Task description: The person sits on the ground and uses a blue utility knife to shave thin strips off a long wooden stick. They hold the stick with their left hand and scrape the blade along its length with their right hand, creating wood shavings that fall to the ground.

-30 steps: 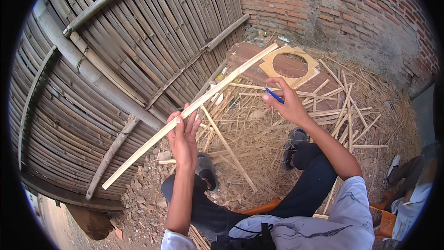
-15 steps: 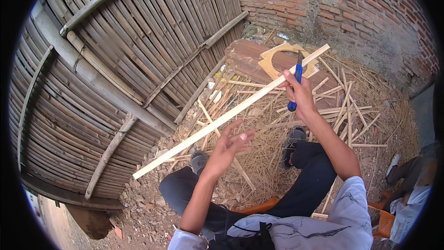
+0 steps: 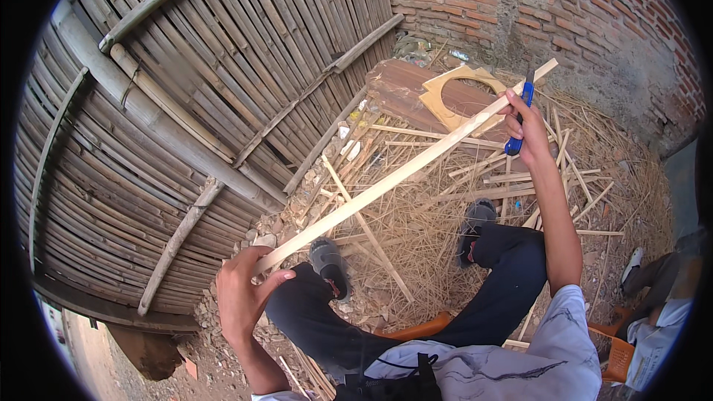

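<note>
A long pale wooden strip (image 3: 386, 187) slants across in front of me, from the lower left up to the right. Near its upper end my right hand (image 3: 526, 128) grips it, together with a blue utility knife (image 3: 527, 94) whose blade points upward. My left hand (image 3: 243, 289) is at the strip's lower end, which lies between the thumb and the curled fingers. Beyond the strip, a flat wooden piece with a round hole (image 3: 445, 110) and notched outer edges rests on a brown board (image 3: 394, 89).
Several cut wooden strips (image 3: 368, 226) lie scattered over straw (image 3: 416, 238) and rubble. To the left stands a bamboo wall (image 3: 245, 52), at the back a brick wall (image 3: 453, 0). An orange plastic chair (image 3: 618, 356) and another person's leg (image 3: 646, 282) are at the right.
My left hand has moved down and left to the strip's lower end. My right hand, with strip and knife, has shifted right and slightly up.
</note>
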Available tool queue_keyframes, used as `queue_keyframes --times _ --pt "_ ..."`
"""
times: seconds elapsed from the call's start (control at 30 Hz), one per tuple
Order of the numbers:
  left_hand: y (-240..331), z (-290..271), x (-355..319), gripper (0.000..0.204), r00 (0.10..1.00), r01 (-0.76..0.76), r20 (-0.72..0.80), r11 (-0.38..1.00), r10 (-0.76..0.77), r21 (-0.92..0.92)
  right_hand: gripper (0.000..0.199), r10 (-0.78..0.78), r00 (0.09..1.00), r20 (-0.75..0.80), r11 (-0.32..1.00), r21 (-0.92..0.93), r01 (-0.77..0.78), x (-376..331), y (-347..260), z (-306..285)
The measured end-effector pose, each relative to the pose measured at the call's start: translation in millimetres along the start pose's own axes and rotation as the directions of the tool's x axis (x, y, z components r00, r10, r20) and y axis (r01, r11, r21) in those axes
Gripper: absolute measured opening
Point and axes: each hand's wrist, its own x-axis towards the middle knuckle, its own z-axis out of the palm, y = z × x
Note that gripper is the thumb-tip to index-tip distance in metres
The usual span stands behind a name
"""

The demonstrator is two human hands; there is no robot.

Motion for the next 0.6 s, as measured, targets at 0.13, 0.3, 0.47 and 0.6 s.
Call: queue_keyframes --times 0.13,0.3,0.47,0.6 --pt "-14 10 -12 0.036 0.943 0.142 0.328 0.965 -0.063 -0.222 0.046 -0.068 0.996 -0.050 0.995 -0.077 0.064 -2 -4 4" --pt "5 37 -16 0.026 0.961 0.174 0.264 0.911 -0.075 -0.374 0.061 -0.223 0.963 -0.152 0.924 -0.348 0.159 -25 -23 36" --pt "53 86 -15 0.020 0.982 0.179 0.152 0.802 -0.112 -0.570 0.043 -0.468 0.855 0.223 0.660 -0.556 0.506 -72 -10 77" --pt "74 113 -18 0.014 0.965 0.262 0.172 0.657 -0.199 -0.707 0.031 -0.447 0.671 0.591 0.380 -0.554 0.741 -134 -3 123"
